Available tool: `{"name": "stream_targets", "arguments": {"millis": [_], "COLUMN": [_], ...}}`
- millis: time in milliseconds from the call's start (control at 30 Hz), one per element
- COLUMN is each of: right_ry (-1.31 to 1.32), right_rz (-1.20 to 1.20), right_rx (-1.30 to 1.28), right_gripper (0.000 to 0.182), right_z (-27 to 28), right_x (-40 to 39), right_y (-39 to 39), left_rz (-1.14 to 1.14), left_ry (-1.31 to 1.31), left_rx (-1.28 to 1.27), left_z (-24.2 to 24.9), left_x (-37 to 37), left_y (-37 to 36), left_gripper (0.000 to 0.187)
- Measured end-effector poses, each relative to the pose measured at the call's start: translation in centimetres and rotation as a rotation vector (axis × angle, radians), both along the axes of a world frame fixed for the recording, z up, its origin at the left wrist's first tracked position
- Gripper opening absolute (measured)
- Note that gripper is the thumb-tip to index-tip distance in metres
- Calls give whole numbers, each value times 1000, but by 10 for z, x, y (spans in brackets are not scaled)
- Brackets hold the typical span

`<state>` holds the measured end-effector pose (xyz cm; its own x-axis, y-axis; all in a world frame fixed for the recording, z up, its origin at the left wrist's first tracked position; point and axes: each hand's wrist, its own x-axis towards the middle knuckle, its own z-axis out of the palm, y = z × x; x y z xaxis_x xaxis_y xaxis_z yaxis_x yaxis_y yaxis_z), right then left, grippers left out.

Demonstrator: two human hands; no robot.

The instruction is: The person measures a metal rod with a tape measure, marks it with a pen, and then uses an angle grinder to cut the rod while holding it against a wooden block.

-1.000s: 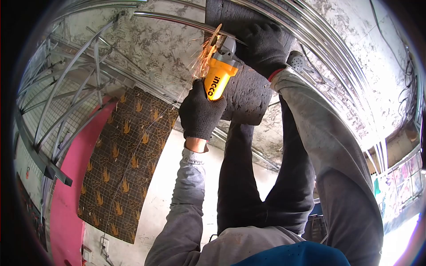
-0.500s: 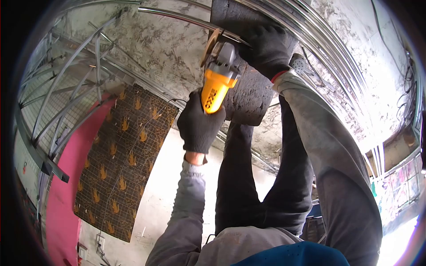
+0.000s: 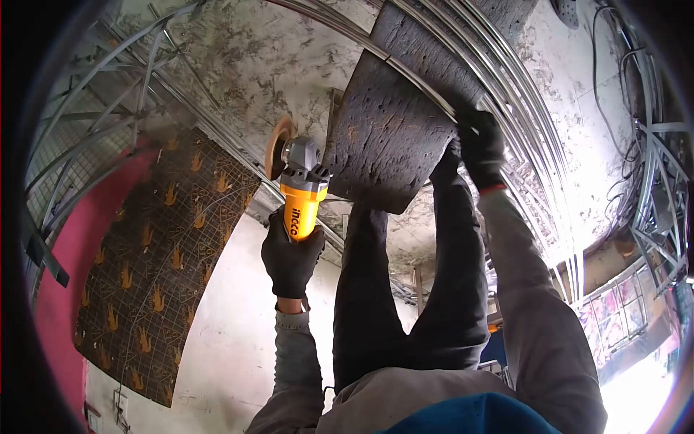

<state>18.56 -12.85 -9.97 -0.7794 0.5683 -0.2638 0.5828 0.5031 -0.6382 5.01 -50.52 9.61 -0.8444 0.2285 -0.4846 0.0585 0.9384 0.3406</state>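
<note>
My left hand point(image 3: 291, 257), in a dark glove, is wrapped round the yellow body of an angle grinder point(image 3: 301, 206). The grinder's brown disc point(image 3: 279, 148) stands at its top left, apart from any metal. My right hand point(image 3: 481, 145), gloved with a red cuff, has its fingers closed at the end of a thin metal tube point(image 3: 408, 75). That tube lies across a dark, pitted board point(image 3: 390, 134), which sits in front of my legs.
Long, shiny metal tubes point(image 3: 517, 94) run along the right of the board. Welded metal frames stand at the left point(image 3: 148, 69) and right point(image 3: 654, 195). A patterned dark sheet point(image 3: 163, 267) is at the left beside a pink surface point(image 3: 79, 239). A cable point(image 3: 594, 50) lies upper right.
The grinder in my left hand has moved left and down, away from the tube. My right hand has shifted right and down. The view has also shifted, showing more of the board.
</note>
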Motion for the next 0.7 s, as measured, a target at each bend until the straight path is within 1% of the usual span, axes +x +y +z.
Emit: {"name": "stream_targets", "arguments": {"millis": [67,133,167,200,233,267,333,367,400,467,533,567,600,667,700], "right_ry": [45,-154,-154,-335,-409,-486,-569,-485,-388,-297,-307,-209,-205,-175,-174], "right_rz": [510,79,-178,-153,-182,-211,-67,-32,95,-22,164,30,24,-43,226], "right_rx": [402,-528,-976,-1069,-1172,-1276,-1321,-1331,-1213,-1141,-705,-743,-752,-690,-268], "right_gripper": [24,28,40,44,43,43,43,38,32,22,14,14,14,18,22], "right_z": [-16,-4,-6,3,-3,-10,3,6,5,5,14,8,7,5,0], "right_x": [57,81,94,89,89,91,73,72,74,80,82,90,91,93,93], "right_y": [33,55,65,78,87,93,94,92,88,73,54,40,33,17,10], "left_rz": [-5,18,14,89,166,164,155,145,136,63,5,-19,-43,-135,-150], "left_ry": [6,-32,-30,-119,-208,-206,-215,-214,-213,-149,-112,-94,-74,2,-7], "left_rx": [5,-13,-9,-26,-46,-48,-19,-12,-5,41,36,43,53,86,63], "left_z": [0,-1,-1,0,1,1,-2,-3,-3,-3,-5,-8,-13,-28,-33], "left_x": [3,4,3,1,0,0,-2,-2,-3,-4,-5,-4,-4,-3,-4], "left_y": [-10,-14,-14,-12,-10,-7,2,6,10,20,28,31,33,35,40], "left_gripper": [47,47,47,55,62,62,60,58,57,56,56,56,57,57,57]}}
